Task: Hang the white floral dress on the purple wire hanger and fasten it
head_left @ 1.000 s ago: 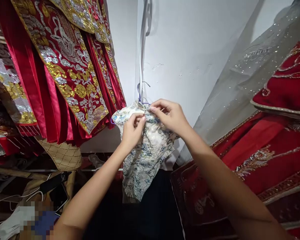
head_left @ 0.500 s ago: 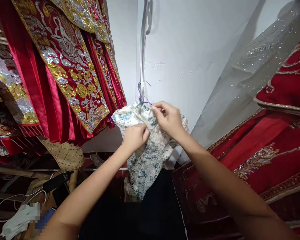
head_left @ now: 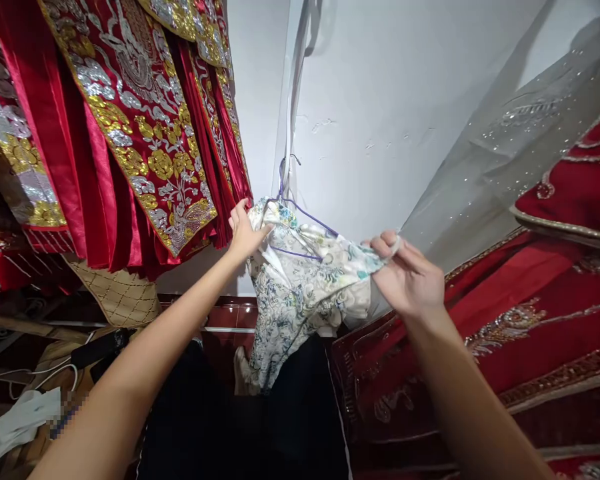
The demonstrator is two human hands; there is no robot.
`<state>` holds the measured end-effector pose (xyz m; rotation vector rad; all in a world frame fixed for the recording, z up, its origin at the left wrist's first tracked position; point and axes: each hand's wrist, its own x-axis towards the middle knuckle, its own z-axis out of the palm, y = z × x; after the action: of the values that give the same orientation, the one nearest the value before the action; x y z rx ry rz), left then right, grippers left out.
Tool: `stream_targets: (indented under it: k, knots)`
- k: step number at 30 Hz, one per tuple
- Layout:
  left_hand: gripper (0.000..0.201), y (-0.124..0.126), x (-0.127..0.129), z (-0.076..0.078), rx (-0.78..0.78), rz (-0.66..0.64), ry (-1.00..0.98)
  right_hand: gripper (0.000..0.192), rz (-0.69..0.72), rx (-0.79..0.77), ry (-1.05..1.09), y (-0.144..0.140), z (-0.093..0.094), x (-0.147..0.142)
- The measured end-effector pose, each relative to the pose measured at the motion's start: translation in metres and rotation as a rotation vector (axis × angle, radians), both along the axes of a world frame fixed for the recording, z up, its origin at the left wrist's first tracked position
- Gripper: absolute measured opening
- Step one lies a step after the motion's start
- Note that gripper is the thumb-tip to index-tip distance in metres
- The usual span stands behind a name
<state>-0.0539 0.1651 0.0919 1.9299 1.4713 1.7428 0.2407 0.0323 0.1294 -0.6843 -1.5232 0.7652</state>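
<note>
Two bare hands are in view: the left hand (head_left: 243, 230) and the right hand (head_left: 409, 277), each on an opposite shoulder of one pale floral-print garment (head_left: 300, 287). That garment hangs on one thin purple wire hanger (head_left: 300, 217). At the upper left hang several red satin robes with gold and silver embroidery (head_left: 130, 113) (at least three panels overlap, and an exact count cannot be told). At the right lies one more red embroidered garment (head_left: 555, 300), with one sheer sequinned grey veil (head_left: 495, 153) above it. One crumpled white cloth (head_left: 20, 420) lies at the lower left, beside one white cable (head_left: 40, 380).
</note>
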Motion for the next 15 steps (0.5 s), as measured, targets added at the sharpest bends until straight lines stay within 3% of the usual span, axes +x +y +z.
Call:
stream_targets:
  k: [2,6,10,12,15]
  knots:
    - [0.071,0.024,-0.004,0.011,-0.082,-0.016,-0.056,0.021,-0.012,-0.073,0.128,-0.004,-0.019,0.009]
    - [0.010,0.045,-0.021,0.012,-0.372,-0.177,-0.293,0.019,0.042,-0.295,0.449,0.010,-0.059,0.021]
    - [0.016,0.031,-0.045,-0.008,-0.528,-0.179,-0.422,0.009,0.122,-0.657,0.641,0.034,-0.091,0.015]
    - [0.014,0.015,-0.057,-0.020,-0.599,-0.161,-0.500,0.005,0.111,-0.774,0.596,0.041,-0.100,0.001]
    - [0.009,-0.014,-0.068,-0.037,-0.699,-0.170,-0.618,0.013,0.031,-0.750,0.276,0.042,-0.105,-0.031]
